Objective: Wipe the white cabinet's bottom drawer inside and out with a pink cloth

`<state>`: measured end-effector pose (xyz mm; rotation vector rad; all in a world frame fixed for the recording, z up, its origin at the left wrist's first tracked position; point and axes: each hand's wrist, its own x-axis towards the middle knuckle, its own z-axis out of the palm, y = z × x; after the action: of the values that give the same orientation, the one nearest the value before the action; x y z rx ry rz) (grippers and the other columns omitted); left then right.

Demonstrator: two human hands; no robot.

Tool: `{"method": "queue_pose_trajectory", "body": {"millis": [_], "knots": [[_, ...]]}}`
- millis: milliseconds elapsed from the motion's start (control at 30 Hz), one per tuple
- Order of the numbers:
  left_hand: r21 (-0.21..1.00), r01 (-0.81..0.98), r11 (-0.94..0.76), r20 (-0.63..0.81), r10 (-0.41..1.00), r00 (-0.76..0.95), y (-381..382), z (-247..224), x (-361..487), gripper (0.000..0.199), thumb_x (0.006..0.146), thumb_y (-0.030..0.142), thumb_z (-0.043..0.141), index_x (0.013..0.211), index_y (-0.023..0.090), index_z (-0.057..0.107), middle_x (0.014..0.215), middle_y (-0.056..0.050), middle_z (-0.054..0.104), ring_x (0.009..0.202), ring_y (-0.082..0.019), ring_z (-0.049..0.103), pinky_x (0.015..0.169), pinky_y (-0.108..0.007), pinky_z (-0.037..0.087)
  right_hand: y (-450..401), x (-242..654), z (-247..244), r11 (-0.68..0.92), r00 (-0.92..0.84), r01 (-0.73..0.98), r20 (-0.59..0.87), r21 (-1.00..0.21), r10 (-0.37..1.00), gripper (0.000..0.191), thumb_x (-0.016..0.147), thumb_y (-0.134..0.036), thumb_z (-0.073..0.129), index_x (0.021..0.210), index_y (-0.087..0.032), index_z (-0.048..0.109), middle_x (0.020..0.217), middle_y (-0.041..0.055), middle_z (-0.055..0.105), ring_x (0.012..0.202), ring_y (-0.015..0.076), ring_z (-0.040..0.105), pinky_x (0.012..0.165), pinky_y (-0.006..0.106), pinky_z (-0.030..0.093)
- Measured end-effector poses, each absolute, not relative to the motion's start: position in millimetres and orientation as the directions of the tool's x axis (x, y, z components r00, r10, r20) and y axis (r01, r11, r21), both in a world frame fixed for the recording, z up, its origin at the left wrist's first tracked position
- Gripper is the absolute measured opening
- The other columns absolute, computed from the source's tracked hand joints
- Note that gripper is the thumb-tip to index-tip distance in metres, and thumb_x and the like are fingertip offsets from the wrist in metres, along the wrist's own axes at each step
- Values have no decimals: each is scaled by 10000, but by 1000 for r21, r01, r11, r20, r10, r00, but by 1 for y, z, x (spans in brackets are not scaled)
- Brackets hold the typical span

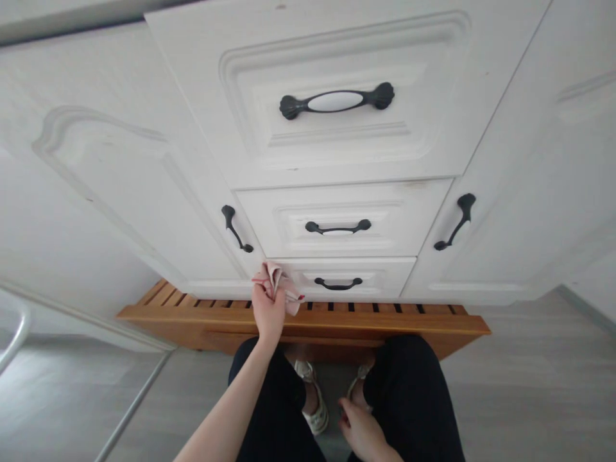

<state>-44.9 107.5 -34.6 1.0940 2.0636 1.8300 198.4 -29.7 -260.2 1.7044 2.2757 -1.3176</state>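
Observation:
A pink cloth (285, 290) is bunched in my left hand (269, 314), whose fingers are closed round it. The cloth lies against the left end of the bottom white drawer (380, 274), to the left of that drawer's dark handle (338, 284). My right hand (360, 428) hangs low between my knees, near my right shoe, with its fingers curled in; whether anything is inside them cannot be made out.
Above are a middle drawer (404, 212) and a large top drawer (433, 122). Cabinet doors with dark handles (237, 229) flank them. A slatted wooden bench (414, 323) runs below the drawers, in front of my knees. A metal tube (137, 401) stands at lower left.

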Motion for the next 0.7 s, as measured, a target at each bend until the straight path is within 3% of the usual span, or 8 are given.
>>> {"method": "queue_pose_trajectory", "body": {"millis": [133,233,400,600,700], "knots": [[980,190,-62,187,624,-759,146,-39,-14,266,673,165,676,739,236,428,676,96,414,625,-102,415,710,-265,426,-29,200,-253,31,-370,820,-488,-572,791,445,857,-157,494,1280,-210,623,1205,123,704,1104,239,678,929,298,491],[992,-58,-115,29,636,-771,162,-36,26,222,729,173,608,801,237,408,752,75,494,673,-91,518,704,-243,480,-29,200,-250,15,-354,823,-492,-568,795,433,862,-153,491,1264,-238,628,1210,97,703,1108,231,676,940,294,484],[895,-423,-138,-207,713,-670,175,-18,69,273,766,140,524,980,252,396,961,9,617,800,-114,672,709,-277,571,-30,201,-251,18,-369,816,-496,-577,786,389,864,-157,511,1216,-245,654,1173,85,716,1107,249,677,941,321,489],[858,-502,-109,-264,744,-613,179,-22,116,326,747,97,576,984,258,419,907,17,621,710,-110,667,612,-232,550,-29,200,-254,31,-388,803,-482,-595,786,371,874,-128,503,1188,-244,664,1189,99,708,1118,235,673,935,296,488],[867,-488,-102,-259,744,-615,184,-29,153,410,730,90,639,1028,259,415,964,11,612,788,-104,675,680,-218,551,-30,200,-255,30,-391,793,-469,-609,792,375,856,-117,528,1177,-248,669,1170,85,714,1119,228,672,941,292,484]]}}
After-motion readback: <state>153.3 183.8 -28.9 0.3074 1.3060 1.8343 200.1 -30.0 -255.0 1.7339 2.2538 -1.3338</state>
